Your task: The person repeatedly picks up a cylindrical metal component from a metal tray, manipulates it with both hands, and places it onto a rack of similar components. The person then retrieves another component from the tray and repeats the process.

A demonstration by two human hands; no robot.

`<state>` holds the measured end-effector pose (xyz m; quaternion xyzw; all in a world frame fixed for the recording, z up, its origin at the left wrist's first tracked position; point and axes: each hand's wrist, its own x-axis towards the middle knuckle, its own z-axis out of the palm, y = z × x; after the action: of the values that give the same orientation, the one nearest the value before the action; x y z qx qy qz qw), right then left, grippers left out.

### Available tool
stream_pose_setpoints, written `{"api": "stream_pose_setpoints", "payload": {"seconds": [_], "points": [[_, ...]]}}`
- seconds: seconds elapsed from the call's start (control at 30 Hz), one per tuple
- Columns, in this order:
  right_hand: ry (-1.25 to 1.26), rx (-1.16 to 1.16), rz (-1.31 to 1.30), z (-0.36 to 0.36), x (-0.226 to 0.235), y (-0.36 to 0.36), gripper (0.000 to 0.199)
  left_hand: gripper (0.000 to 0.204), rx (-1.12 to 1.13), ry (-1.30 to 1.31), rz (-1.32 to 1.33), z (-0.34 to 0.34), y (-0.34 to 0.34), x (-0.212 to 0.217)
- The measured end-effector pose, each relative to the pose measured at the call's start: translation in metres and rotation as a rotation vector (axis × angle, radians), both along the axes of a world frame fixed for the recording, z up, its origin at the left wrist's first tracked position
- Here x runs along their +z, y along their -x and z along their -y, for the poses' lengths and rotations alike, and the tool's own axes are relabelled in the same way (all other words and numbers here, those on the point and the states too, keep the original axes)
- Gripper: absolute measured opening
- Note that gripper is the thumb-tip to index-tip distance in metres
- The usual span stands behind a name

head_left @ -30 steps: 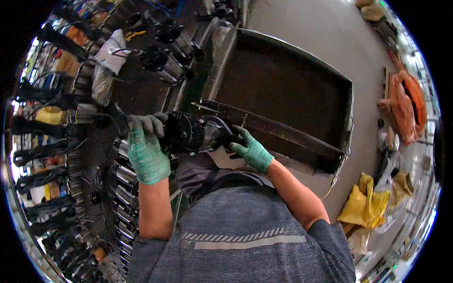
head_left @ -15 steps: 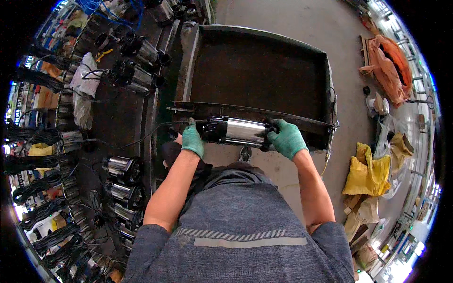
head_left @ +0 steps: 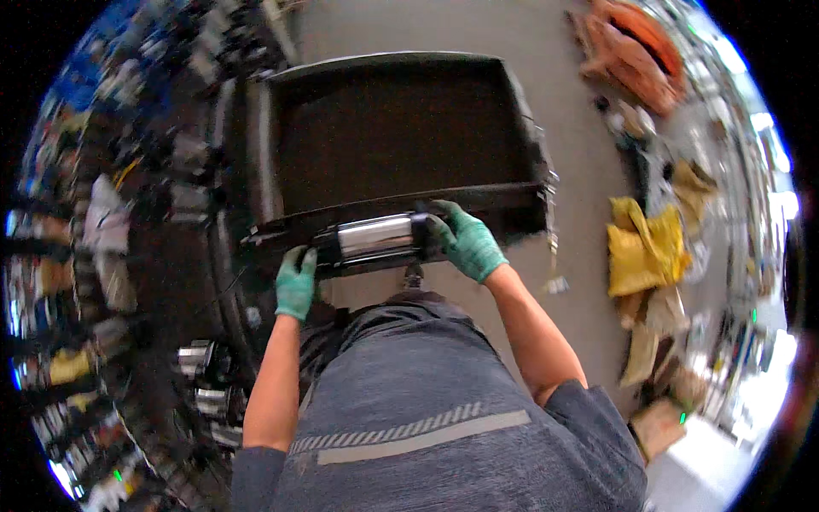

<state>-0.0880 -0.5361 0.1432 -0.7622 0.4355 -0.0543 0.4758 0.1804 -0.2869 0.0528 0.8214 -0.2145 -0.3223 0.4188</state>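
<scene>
Between my two green-gloved hands lies a submersible pump (head_left: 375, 236), a shiny steel cylinder with black ends, roughly level and crosswise before me. My left hand (head_left: 296, 282) grips its black left end, the fingers bent around it. At the other end my right hand (head_left: 467, 243) has its fingers curled over the black part. Just behind the pump is the near wall of a large dark open tank (head_left: 270, 154); whether the pump rests on that wall or is held clear, I cannot tell. The picture is blurred by motion.
On the left a dark bench (head_left: 171, 282) carries several more pumps (head_left: 198, 360) and bundled cables. To the right, yellow sacks (head_left: 644, 247), brown paper bags and a large orange sack (head_left: 636, 51) lie on the grey floor. A chain-like fitting (head_left: 552, 230) hangs at the tank's right side.
My view has swung, so the tank, pump and hands sit further left. The pump is still between both hands, and its left end now tilts slightly lower in the picture.
</scene>
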Motion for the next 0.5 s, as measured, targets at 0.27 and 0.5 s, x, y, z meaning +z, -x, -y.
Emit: {"api": "stream_pose_setpoints", "payload": {"seconds": [0.27,0.5], "points": [[0.388,-0.656,-0.370,0.047,-0.063,0.161,0.043,0.078,0.019,-0.048,0.109,0.016,0.033,-0.015],[0.235,-0.936,-0.227,0.070,-0.128,0.198,0.040,0.072,0.001,0.009,0.136,0.032,0.042,0.022]]}}
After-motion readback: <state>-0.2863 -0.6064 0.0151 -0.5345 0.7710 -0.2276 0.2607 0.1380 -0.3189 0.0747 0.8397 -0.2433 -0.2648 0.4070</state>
